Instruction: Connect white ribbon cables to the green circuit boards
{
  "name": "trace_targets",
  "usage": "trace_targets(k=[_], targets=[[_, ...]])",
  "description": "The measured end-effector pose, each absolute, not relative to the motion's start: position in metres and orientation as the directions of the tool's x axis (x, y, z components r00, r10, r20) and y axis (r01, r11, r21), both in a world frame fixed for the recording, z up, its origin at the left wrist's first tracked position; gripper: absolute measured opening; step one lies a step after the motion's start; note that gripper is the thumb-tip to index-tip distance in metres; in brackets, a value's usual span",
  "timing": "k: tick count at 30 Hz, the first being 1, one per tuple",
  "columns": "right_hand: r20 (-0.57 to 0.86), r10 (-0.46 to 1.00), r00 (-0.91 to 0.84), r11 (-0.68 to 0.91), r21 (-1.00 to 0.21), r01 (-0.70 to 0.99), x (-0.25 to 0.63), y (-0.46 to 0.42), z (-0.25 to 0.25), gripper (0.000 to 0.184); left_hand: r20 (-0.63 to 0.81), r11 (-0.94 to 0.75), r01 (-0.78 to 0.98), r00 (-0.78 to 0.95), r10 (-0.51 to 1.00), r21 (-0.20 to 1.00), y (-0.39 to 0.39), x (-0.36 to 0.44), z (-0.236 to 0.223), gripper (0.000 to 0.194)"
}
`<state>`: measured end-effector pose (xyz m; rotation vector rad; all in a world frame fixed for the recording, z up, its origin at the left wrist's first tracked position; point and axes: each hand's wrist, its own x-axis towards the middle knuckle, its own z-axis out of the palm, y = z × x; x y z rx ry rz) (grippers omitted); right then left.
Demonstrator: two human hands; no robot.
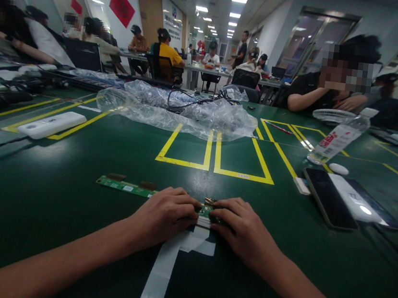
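Centrally, at the clock's hub: one green circuit-board section [206, 211], between both hands, near the tabletop [101, 233]; contact with it not discernible

Handling, as judged: pinch by the side edges, fingertips off the small components; press evenly from both sides and hold the section level; guide the pale flat ribbon cable [158, 279] straight, since a sideways tug or sharp crease could strain the joint

Grip: left hand [172, 213], fingers bent, tips grasping the nine o'clock side; right hand [241, 222], fingers curled, tips grasping the three o'clock side; thumbs partly hidden

Appearance: green section, shiny metallic part [209, 201] at twelve o'clock, white connector strip [204, 222] at six; ribbon apparently meeting the latter, folded just below, long tail toward seven o'clock

Adjacent, nine to ten o'clock: long narrow green board strip [127, 187], brown tabs on its far edge, pale labels on its face; whether joined to the section, hidden by the left hand

Outlying: yellow tape outlines [242, 176], twelve to one o'clock; crumpled clear plastic wrap [188, 116], beyond, eleven to twelve; dark-screened smartphone [329, 199], two to three; labelled clear bottle [338, 139], capped and tilted, about two
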<state>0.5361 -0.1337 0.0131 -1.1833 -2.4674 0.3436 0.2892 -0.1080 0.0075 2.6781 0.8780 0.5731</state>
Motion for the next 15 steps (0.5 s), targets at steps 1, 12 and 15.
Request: trace_targets(k=[1,12,15], targets=[[0.233,0.785,-0.574,0.617,-0.371,0.694,0.5358,-0.1336,0.0132,0.021,0.289,-0.782,0.506,0.737,0.611,0.364,-0.108,0.2894,0.0073,0.01],[0.272,0.764,-0.585,0.644,-0.367,0.671,0.5358,-0.1336,0.015,0.017,0.31,-0.792,0.508,0.734,0.604,0.338,-0.1084,0.2901,0.0062,0.009],[0.283,0.759,-0.586,0.649,-0.385,0.656,0.5365,-0.1329,0.0151,0.018,0.323,-0.799,0.519,0.733,0.599,0.303,-0.1087,0.2902,0.0043,0.009]])
